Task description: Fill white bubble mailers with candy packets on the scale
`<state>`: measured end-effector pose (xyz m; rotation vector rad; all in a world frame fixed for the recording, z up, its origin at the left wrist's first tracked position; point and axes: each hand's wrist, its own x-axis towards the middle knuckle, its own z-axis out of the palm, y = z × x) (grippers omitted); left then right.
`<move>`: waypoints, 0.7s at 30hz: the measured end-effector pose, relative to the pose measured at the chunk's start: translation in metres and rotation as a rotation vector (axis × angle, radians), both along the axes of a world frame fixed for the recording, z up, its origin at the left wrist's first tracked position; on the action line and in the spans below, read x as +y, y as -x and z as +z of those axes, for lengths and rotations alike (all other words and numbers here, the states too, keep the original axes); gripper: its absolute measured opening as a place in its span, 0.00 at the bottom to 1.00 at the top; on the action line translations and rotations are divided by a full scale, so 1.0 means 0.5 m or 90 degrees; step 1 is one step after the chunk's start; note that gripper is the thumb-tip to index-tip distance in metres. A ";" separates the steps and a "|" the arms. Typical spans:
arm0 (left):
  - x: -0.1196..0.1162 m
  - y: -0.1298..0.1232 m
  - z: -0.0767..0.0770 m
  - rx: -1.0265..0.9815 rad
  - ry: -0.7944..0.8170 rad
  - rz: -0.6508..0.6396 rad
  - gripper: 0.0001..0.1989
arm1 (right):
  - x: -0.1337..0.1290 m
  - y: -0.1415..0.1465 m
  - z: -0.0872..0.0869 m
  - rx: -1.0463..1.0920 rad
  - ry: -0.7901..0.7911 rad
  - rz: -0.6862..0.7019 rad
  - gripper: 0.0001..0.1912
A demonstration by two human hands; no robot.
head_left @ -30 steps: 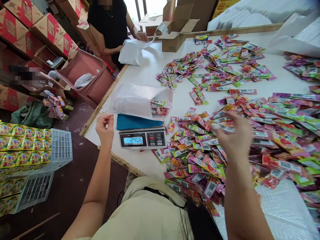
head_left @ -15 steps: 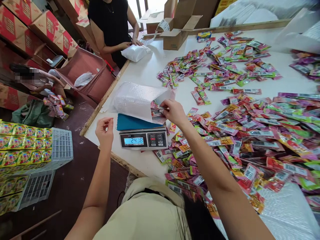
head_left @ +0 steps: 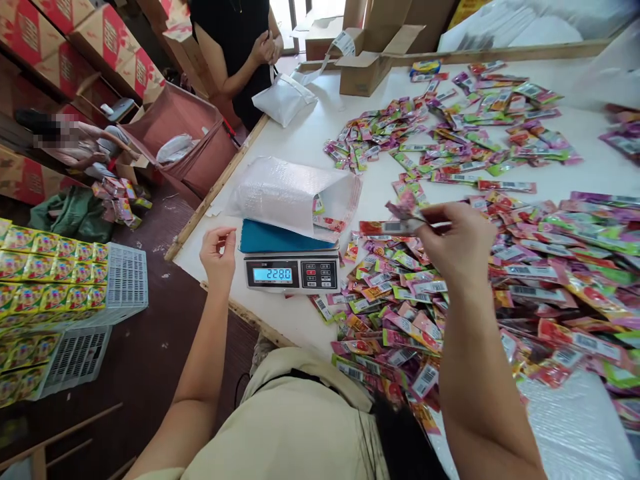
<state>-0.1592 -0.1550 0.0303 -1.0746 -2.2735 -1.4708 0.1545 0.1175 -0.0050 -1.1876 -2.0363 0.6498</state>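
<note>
A white bubble mailer (head_left: 285,193) lies on a digital scale (head_left: 293,272) with a blue-green top. Its mouth faces right, and some colourful packets show inside. The lit display reads 2280. To the right of the mailer, my right hand (head_left: 457,240) pinches a few small snack packets (head_left: 387,227) above the pile of loose packets (head_left: 415,287). My left hand (head_left: 219,255) is beside the scale's left side, its fingers curled and thumb close to the fingertips, with nothing visible in them.
Across the table, a person in black (head_left: 235,60) stands by another white mailer (head_left: 285,100). An open carton (head_left: 363,73) stands at the back. On the left are a crate (head_left: 125,277) with yellow packs, a reddish cloth bin (head_left: 183,133) and another person (head_left: 75,143).
My right hand has moved right, out of the mailer's mouth, with packets in its fingers. The display went from 2418 to 2280. The person opposite has raised their hands off their mailer.
</note>
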 end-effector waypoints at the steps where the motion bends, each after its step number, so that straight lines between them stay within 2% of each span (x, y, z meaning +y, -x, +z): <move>1: -0.002 0.000 -0.001 -0.001 -0.001 0.001 0.07 | 0.006 -0.027 -0.004 -0.026 -0.011 -0.037 0.12; 4: -0.005 -0.003 -0.004 -0.007 -0.001 -0.001 0.08 | 0.024 -0.089 -0.019 -0.136 -0.074 -0.134 0.13; 7: -0.005 -0.002 -0.003 -0.007 0.008 0.006 0.08 | 0.037 -0.110 -0.035 -0.223 -0.101 -0.196 0.15; 13: -0.012 0.000 0.013 0.049 0.031 0.026 0.08 | 0.047 -0.114 -0.058 -0.192 -0.034 -0.202 0.17; 15: -0.004 -0.017 0.014 0.113 0.044 0.022 0.09 | 0.047 -0.128 -0.064 -0.178 -0.036 -0.217 0.18; 17: 0.017 -0.049 0.008 0.217 0.054 -0.009 0.10 | 0.046 -0.144 -0.069 -0.170 -0.076 -0.273 0.21; 19: 0.050 -0.089 -0.004 0.329 0.077 -0.067 0.15 | 0.042 -0.157 -0.071 -0.167 -0.109 -0.326 0.25; 21: 0.089 -0.125 -0.014 0.411 0.105 -0.130 0.21 | 0.038 -0.165 -0.068 -0.165 -0.104 -0.312 0.26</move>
